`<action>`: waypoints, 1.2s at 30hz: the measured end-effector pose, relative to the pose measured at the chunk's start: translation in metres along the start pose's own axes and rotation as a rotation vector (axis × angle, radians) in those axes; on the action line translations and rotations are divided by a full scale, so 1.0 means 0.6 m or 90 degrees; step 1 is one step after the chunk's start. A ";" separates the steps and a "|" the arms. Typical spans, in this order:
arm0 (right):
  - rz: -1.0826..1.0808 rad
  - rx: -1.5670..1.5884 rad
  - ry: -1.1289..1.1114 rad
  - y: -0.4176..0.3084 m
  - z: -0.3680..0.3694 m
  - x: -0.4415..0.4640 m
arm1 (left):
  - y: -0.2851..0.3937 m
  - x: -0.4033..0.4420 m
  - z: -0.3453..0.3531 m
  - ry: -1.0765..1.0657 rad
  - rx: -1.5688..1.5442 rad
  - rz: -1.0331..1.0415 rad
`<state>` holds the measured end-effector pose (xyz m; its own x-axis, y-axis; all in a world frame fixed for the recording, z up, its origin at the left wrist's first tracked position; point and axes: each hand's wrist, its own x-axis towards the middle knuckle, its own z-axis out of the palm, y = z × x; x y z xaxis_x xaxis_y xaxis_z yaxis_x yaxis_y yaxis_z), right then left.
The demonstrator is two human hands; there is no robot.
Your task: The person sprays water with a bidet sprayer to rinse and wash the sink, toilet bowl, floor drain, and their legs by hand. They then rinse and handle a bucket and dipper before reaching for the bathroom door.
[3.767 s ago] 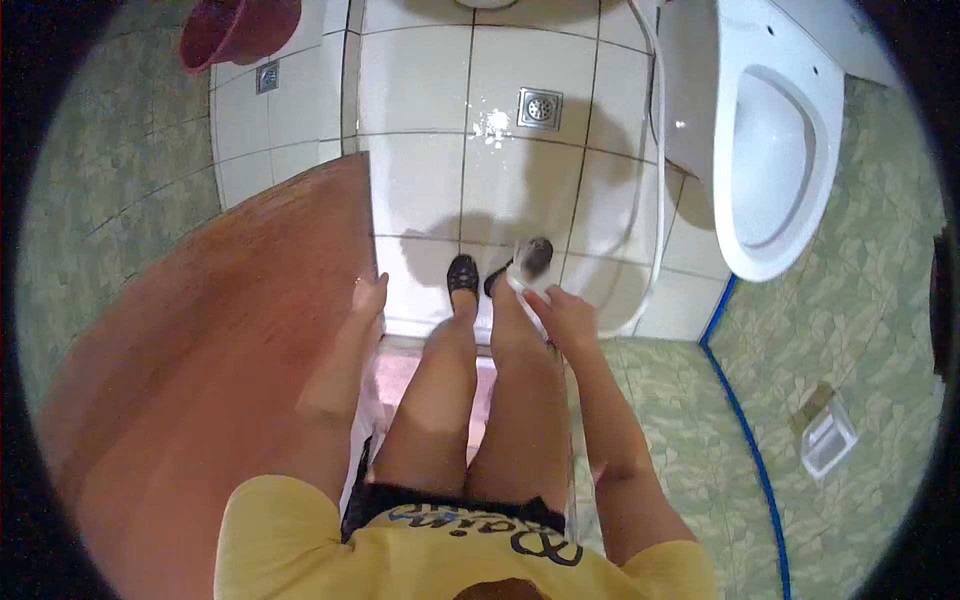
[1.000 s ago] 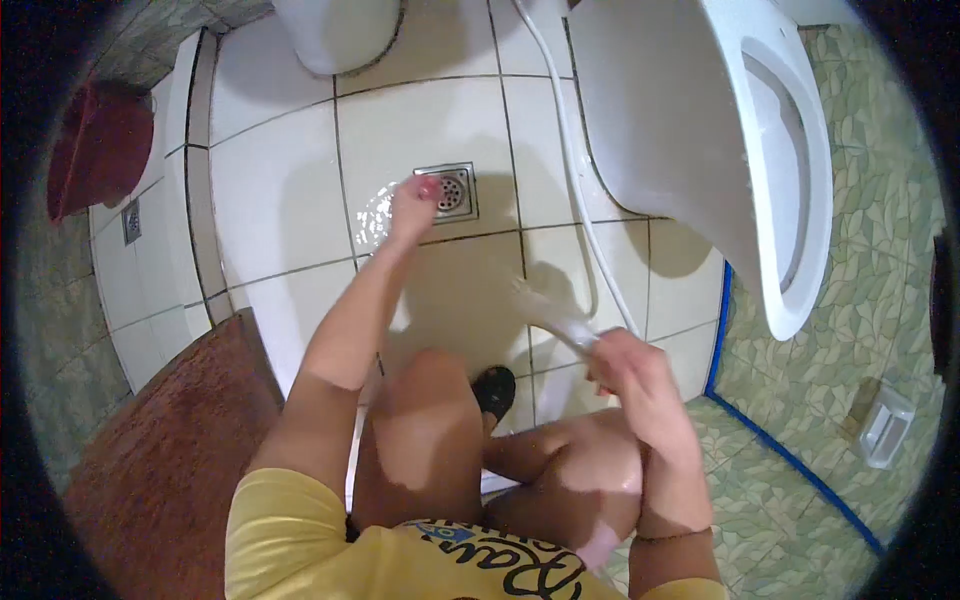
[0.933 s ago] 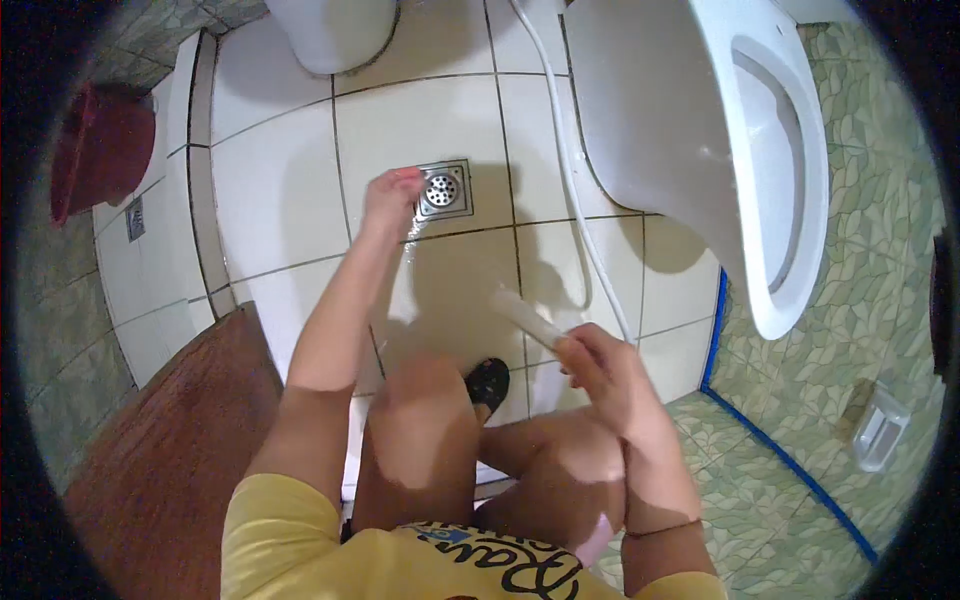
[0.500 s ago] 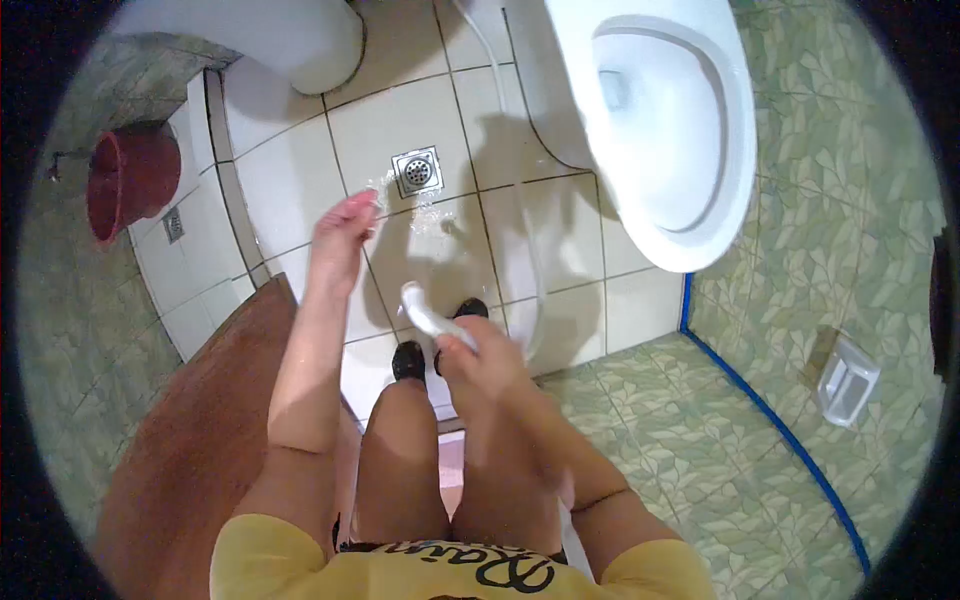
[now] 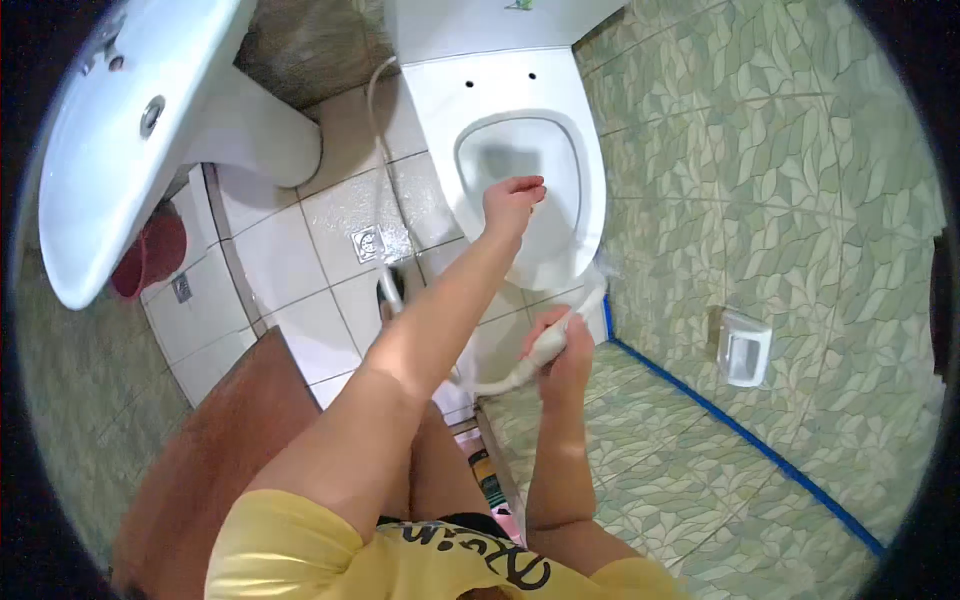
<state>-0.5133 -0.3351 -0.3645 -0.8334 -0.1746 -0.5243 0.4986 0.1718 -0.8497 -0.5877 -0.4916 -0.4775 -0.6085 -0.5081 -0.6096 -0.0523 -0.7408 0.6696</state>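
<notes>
My right hand (image 5: 562,352) is wrapped around a white handheld bidet sprayer (image 5: 550,340), whose head tilts up toward the toilet's front rim. A blurry spray of water shows around the sprayer's head. Above the toilet bowl (image 5: 597,215) is my left hand (image 5: 514,208), its fingers stretched out to the right and nothing visible in them. From the sprayer's lower end the pale hose (image 5: 497,387) curves left, passes behind my left forearm and runs up beside the toilet.
A white washbasin (image 5: 110,190) on a pedestal stands at upper left, partly covering a red bucket (image 5: 160,250). A floor drain (image 5: 368,244) lies in wet tiles. On the right are a patterned wall with a soap dish (image 5: 745,348) and a blue strip (image 5: 740,430). A brown door (image 5: 235,455) is at lower left.
The view has swung right toward the toilet. My left hand has gone from near the floor drain to over the bowl, and the sprayer in my right hand now points up at the toilet.
</notes>
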 end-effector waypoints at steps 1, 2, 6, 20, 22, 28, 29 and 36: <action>0.039 0.119 -0.132 -0.009 0.002 0.006 | -0.018 0.027 0.008 0.008 0.055 0.015; 0.079 0.241 -0.262 -0.015 0.005 0.010 | -0.035 0.048 0.009 0.007 0.055 0.011; 0.135 0.329 -0.335 -0.012 0.038 0.049 | -0.049 0.132 0.003 0.005 0.126 -0.062; 0.125 0.193 -0.067 -0.038 0.131 0.077 | -0.063 0.268 -0.034 -0.020 0.135 -0.396; 0.159 0.196 -0.022 -0.047 0.133 0.086 | -0.085 0.280 -0.049 -0.043 0.080 -0.388; 0.128 0.081 0.030 -0.043 0.122 0.111 | -0.080 0.217 -0.011 0.036 0.512 -0.178; 0.095 0.068 0.027 -0.040 0.120 0.114 | -0.063 0.197 0.002 0.042 0.511 -0.183; 0.137 0.050 -0.008 -0.021 0.100 0.106 | -0.126 0.168 0.016 0.182 0.520 0.117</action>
<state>-0.5584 -0.4065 -0.3907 -0.7030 -0.1545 -0.6942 0.6821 0.1299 -0.7196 -0.6524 -0.4825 -0.5853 -0.4472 -0.7596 -0.4723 -0.5890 -0.1474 0.7946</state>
